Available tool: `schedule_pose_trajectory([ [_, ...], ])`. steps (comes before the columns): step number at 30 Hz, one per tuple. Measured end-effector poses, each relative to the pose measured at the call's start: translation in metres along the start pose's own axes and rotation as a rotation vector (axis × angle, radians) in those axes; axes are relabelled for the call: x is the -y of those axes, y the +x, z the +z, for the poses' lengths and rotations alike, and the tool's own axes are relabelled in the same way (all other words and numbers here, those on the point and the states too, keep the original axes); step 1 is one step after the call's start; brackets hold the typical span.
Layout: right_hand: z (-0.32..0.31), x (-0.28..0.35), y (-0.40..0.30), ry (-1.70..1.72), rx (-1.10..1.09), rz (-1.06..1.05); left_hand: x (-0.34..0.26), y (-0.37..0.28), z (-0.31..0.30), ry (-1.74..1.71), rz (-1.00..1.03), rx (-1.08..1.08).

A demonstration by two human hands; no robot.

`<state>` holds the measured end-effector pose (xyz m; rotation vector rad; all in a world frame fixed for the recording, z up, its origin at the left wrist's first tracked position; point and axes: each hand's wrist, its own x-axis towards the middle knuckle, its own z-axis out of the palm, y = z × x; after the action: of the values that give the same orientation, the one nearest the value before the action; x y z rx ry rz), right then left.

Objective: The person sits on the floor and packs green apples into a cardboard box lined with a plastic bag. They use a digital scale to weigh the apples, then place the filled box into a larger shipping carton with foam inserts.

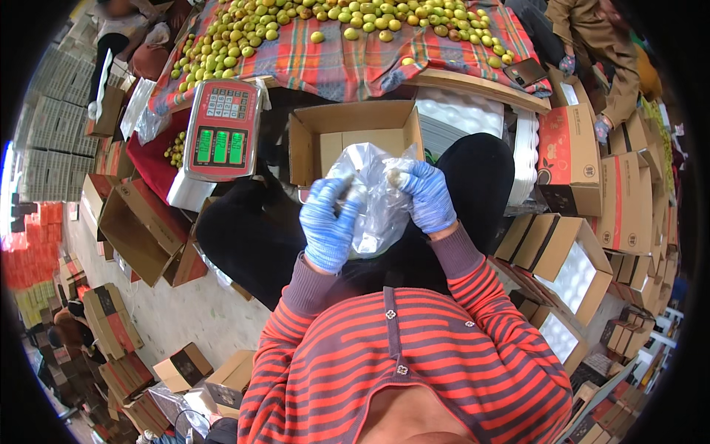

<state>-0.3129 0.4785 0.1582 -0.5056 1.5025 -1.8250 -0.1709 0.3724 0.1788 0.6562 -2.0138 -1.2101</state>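
A clear plastic bag (377, 222) hangs above my lap, pinched between my two gloved hands. My left hand (333, 222), in a blue knitted glove, grips its left edge. On the opposite edge, my right hand (424, 191) holds the bag near its upper part, in a matching glove. Just beyond the bag stands an open cardboard box (355, 119); what I see of its inside holds no fruit, though the bag hides its near part.
A digital scale (224, 127) with lit displays stands at left. Green fruit (366, 16) lies on a plaid blanket (327, 66), with a phone (524, 73) near its right corner. Cartons (571, 155) are stacked at right, beside another person's gloved hand (602, 129). An open carton (144, 233) lies at left.
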Motion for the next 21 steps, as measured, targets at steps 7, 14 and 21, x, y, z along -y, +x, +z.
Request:
schedule_pose_trajectory([
  [7,0.017,0.009,-0.01,-0.147,0.12,-0.03,-0.004,0.001,0.012,-0.149,-0.116,0.251],
  [14,-0.013,-0.015,-0.001,0.194,0.059,-0.012,0.015,0.008,-0.004,-0.714,-0.447,0.056],
  [21,-0.025,0.001,0.011,0.833,0.015,0.298,0.015,0.025,-0.029,-1.315,-0.445,0.101],
])
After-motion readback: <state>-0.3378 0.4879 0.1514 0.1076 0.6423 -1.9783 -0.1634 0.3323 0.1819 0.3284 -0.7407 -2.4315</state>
